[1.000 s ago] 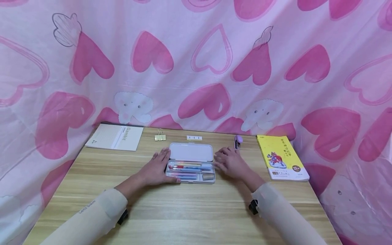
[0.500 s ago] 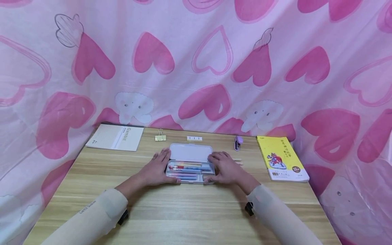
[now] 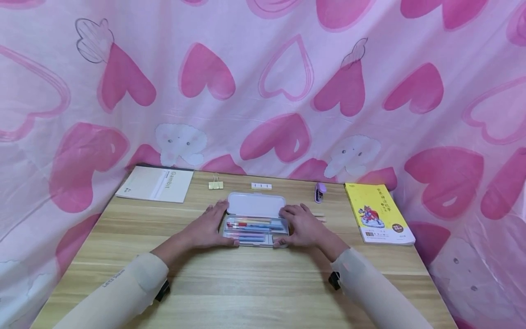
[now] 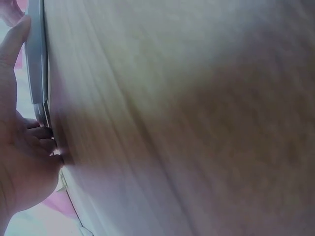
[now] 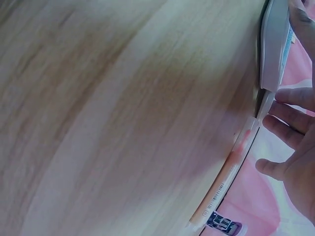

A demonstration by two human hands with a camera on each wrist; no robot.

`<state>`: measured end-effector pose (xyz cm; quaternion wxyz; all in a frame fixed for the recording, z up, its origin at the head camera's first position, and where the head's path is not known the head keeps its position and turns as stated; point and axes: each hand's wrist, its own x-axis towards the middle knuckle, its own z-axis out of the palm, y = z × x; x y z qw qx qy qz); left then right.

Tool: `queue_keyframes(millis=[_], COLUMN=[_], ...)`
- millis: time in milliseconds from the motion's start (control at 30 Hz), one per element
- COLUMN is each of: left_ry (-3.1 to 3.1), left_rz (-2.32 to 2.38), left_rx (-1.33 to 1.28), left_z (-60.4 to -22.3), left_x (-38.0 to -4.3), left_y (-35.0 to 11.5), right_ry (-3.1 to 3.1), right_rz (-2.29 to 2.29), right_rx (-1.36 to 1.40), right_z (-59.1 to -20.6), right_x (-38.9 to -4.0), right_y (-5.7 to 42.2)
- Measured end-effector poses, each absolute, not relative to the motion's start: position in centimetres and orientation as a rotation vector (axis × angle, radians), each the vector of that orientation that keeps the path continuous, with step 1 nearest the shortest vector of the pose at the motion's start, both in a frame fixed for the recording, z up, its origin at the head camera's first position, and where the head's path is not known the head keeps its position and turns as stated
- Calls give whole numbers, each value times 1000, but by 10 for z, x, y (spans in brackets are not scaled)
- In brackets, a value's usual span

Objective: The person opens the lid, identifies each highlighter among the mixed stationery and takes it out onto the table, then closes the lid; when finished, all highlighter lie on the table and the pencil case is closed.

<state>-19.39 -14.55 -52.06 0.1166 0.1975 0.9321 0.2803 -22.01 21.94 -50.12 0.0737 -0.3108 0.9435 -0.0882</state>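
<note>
An open pencil case lies on the table, its lid folded back flat. Inside are several pens. My left hand holds the case's left end, thumb along the front edge and fingers beside the lid. At the right end, my right hand grips the case, its thumb over the front corner and its fingertips by the lid's edge. In the left wrist view the left thumb lies against the case's grey side. A pen-like stick lies beyond the right hand in the right wrist view.
Along the table's back stand a gold binder clip, a small white block with dark marks and a purple stapler. A notebook lies at back left, a yellow book at right. A pink heart-print curtain hangs behind.
My right hand has moved left onto the case's right end, uncovering pen-like sticks on the table behind it. My left thumb has slid slightly left along the front edge.
</note>
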Motion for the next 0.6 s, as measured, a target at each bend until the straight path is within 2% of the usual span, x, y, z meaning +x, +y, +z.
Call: queue_keyframes(millis=[367,600], left_ry=[2754,2749], left_rz=[673,633], left_rx=[598,582], left_z=[-517,-517], left_x=[-191,-191], left_y=[-144,-145], right_ry=[2796,2840], right_rz=[-297,-403], right_rx=[-852,-999], right_z=[-493,-494], right_x=[-216,-214], right_y=[210,179])
